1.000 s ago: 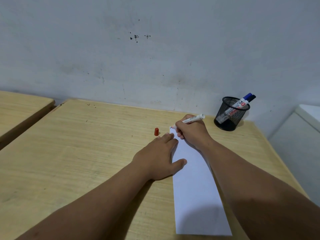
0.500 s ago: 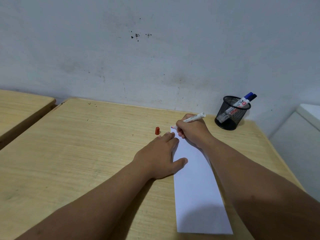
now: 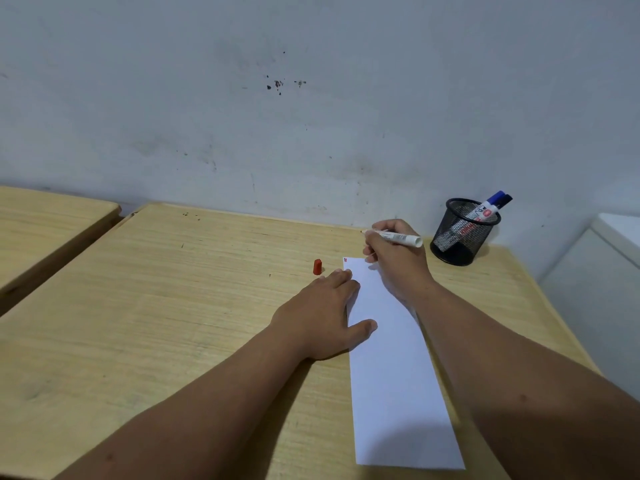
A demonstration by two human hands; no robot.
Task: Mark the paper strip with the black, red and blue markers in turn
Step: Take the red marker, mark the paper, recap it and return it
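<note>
Though pinned, paper strip [image 3: 391, 358] between hands.

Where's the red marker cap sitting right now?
In the head view, the red cap stands on the wooden desk, just left of the paper strip's far end and just beyond the left hand's fingertips.

Showing two bare forearms, no sleeves in view. Left grip [image 3: 320, 315] and right grip [image 3: 398, 261] wearing no gloves, rings, watch or bands. Short, unpainted nails showing on left fingers [image 3: 346, 273]. Small dark mark showing on right forearm.
</note>
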